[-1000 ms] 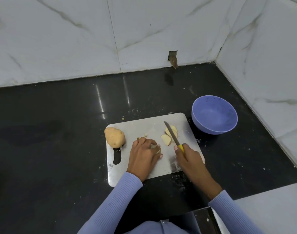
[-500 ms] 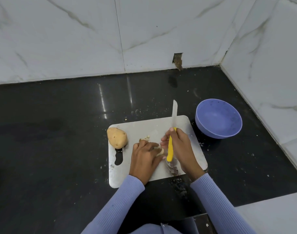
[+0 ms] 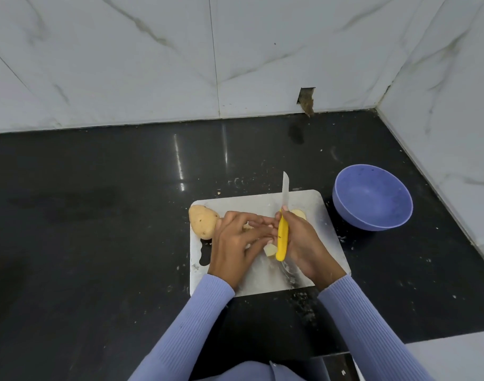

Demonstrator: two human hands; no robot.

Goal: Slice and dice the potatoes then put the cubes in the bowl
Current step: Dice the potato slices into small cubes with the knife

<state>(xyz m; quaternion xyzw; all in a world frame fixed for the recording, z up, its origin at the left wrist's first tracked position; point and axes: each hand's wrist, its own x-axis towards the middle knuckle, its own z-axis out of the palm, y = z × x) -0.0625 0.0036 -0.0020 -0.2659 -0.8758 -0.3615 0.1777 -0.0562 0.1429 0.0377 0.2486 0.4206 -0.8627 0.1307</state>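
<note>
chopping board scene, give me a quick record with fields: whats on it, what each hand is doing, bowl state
board: steel chopping board on black counter
whole potato: at board's left edge, uncut
cut pieces: slices behind right hand; a chunk by the knife handle
right hand: grips yellow-handled knife, blade pointing away
left hand: fingers reach toward the knife; grip unclear
bowl: purple bowl right of board, no cubes visible

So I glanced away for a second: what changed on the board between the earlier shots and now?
The right hand swung the knife from slanting over the slices to pointing straight away, and closed in on the left hand, which now handles a cut piece. The whole potato, board and empty bowl stayed.
</note>
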